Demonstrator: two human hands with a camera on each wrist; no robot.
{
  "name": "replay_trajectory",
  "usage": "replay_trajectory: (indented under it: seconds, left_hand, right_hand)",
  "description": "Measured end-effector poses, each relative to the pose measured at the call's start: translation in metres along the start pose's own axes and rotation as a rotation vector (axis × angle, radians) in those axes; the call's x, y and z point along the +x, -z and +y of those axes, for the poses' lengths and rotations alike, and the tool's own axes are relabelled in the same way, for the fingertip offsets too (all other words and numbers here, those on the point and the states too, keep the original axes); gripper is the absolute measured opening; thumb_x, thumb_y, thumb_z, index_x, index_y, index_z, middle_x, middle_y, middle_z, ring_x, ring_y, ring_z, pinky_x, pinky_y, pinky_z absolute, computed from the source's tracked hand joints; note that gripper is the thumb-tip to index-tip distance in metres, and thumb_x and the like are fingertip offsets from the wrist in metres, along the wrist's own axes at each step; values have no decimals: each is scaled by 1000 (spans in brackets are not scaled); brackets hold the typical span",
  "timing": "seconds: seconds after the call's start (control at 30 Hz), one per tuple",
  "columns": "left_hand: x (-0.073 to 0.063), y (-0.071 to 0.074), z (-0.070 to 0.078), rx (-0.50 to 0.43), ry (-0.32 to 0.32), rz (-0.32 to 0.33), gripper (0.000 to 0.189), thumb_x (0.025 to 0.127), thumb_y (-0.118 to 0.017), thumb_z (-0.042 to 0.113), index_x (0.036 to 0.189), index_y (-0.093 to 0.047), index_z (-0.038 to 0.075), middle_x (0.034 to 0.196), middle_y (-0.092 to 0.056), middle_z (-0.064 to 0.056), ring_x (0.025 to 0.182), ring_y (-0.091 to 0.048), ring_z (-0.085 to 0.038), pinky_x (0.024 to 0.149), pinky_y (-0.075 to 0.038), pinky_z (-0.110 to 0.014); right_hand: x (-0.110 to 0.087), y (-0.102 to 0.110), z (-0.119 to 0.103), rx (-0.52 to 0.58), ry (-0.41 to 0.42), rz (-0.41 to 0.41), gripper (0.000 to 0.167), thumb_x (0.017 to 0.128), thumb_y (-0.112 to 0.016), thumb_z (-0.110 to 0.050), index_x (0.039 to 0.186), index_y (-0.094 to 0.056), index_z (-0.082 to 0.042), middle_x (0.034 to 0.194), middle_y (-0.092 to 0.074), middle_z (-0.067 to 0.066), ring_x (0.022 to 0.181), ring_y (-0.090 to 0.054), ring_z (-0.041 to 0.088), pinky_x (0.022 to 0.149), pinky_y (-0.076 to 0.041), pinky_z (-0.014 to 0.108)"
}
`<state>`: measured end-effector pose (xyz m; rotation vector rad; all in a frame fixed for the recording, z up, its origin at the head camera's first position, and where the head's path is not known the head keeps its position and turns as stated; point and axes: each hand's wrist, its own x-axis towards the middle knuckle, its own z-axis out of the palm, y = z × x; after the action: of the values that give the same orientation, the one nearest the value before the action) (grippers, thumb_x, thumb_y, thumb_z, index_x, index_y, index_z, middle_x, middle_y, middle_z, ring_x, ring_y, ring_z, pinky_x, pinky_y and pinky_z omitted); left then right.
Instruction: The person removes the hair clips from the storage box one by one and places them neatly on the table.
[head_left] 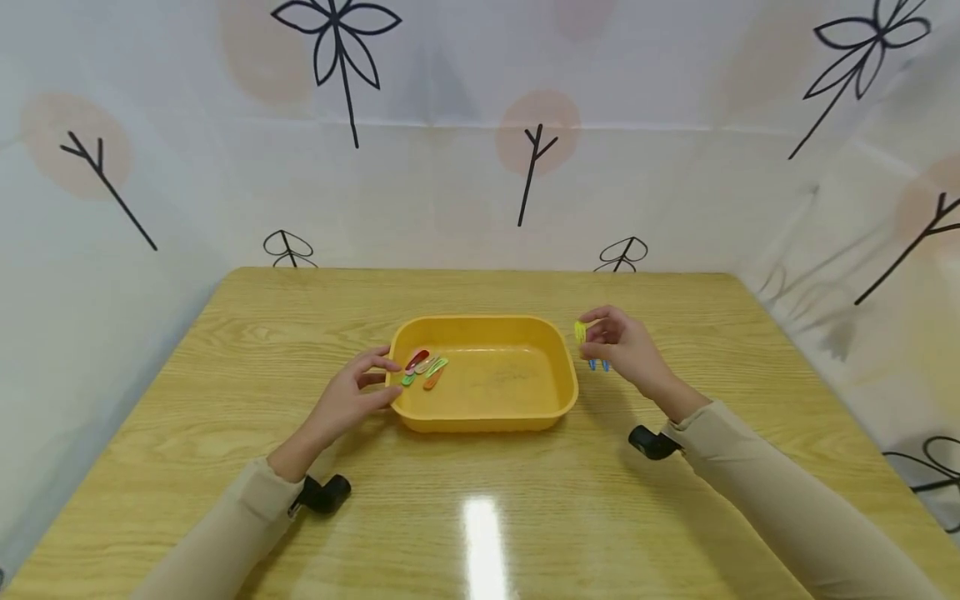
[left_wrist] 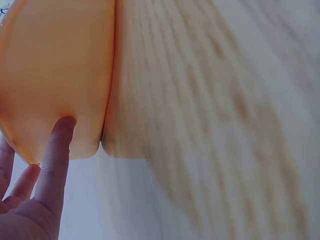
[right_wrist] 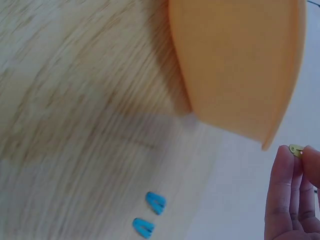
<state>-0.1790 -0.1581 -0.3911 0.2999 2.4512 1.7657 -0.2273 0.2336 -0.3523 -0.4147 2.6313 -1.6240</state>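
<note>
A yellow plastic basin (head_left: 487, 417) stands mid-table. Several snap hair clips (head_left: 432, 379) in red, green, orange and paler tones lie together inside, near its left end. My left hand (head_left: 358, 387) rests at the basin's left end with fingertips at the rim; in the left wrist view one straight digit presses the outer wall (left_wrist: 65, 75). Just beyond the basin's right end, above the table, my right hand (head_left: 618, 343) pinches a yellow snap hair clip (right_wrist: 296, 150) between thumb and fingertips. Two blue hair clips (right_wrist: 156, 202) lie on the table below it, partly hidden by that hand in the head view.
The wood-grain table (head_left: 262, 325) meets a pale patterned cloth (head_left: 450, 192) at the back and sides. A small black camera mount (head_left: 324, 493) hangs at the left wrist, another mount (head_left: 652, 443) at the right. Light glares off the table's front middle.
</note>
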Motion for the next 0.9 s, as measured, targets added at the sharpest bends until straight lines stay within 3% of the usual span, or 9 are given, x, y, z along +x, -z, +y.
replay_trajectory:
  seconds: [0.33,0.67,0.9]
  left_hand:
    - [0,1,0,7,-4,2,34,85,-69,15,112,-58,-2,147,-29,-11,117,-46,-39,76,-54,-32]
    - [0,0,-1,11,7,-1,35,85,-69,17,112,-58,-2,148,-29,-10,118,-45,-39,78,-53,-33]
    - [-1,0,-1,12,6,-1,34,85,-69,17,112,-58,-2,148,-29,-10,118,-45,-39,77,-53,-33]
  right_hand:
    - [-2,15,21,-8,-65,-6,36,89,-61,-3,121,-48,6,97,-57,21,76,-62,24,72,-53,46]
    - [-4,35,44,7,-207,-11,42,89,-60,-1,126,-43,9,90,-58,14,76,-61,20,76,-53,40]
    - [-4,50,57,4,-216,-55,41,90,-57,1,126,-41,10,95,-58,18,78,-62,18,78,-53,38]
